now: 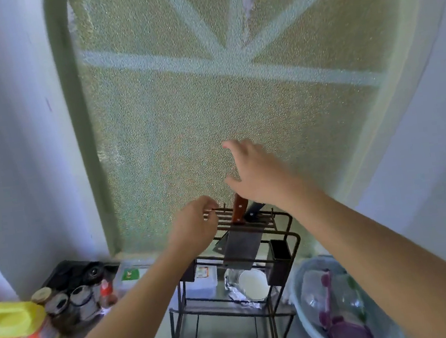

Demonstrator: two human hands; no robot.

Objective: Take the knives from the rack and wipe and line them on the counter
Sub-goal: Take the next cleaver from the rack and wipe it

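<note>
The left hand is curled, fingertips pinching the top bars at the left end of the rack, a dark frame of thin metal rods. The right hand is spread open and blurred, holding nothing, above the rack's top. Just below it a cleaver hangs in the slots, flat grey steel blade down, brown wooden handle up; a black-handled knife sits beside it, between the hands.
</note>
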